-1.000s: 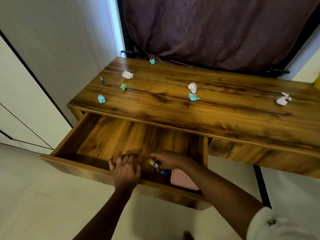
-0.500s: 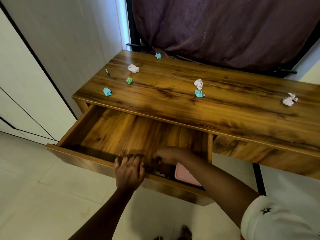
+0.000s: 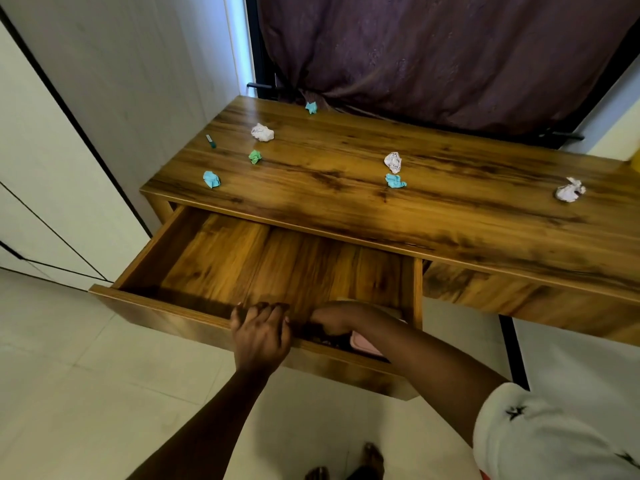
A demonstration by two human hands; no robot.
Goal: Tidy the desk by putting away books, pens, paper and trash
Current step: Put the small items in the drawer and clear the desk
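Note:
The wooden desk (image 3: 467, 216) has its left drawer (image 3: 214, 258) pulled out. My left hand (image 3: 261, 336) grips the drawer's front edge, fingers curled over it. Reaching deep into the drawer's front right corner, my right hand (image 3: 341, 318) lies beside a pink flat case (image 3: 363, 345); its fingers are hidden, so I cannot tell whether it holds anything. Crumpled paper balls lie on the desktop: blue (image 3: 211, 179), green (image 3: 255, 156), white (image 3: 262, 132), blue (image 3: 311, 107), white (image 3: 393, 162), blue (image 3: 395, 181), white (image 3: 570, 190). A short green pen (image 3: 210, 141) rests near the left edge.
A dark purple curtain (image 3: 433, 53) hangs behind the desk. A white wall and cabinet panels (image 3: 69, 150) stand at the left. The right drawer (image 3: 526, 301) is closed. A yellow object (image 3: 636, 161) shows at the far right edge. My feet (image 3: 346, 469) are on the tiled floor.
My right hand, which held a blue and yellow pen a second ago, has sunk lower into the drawer and the pen is out of sight. My left hand stays on the drawer front.

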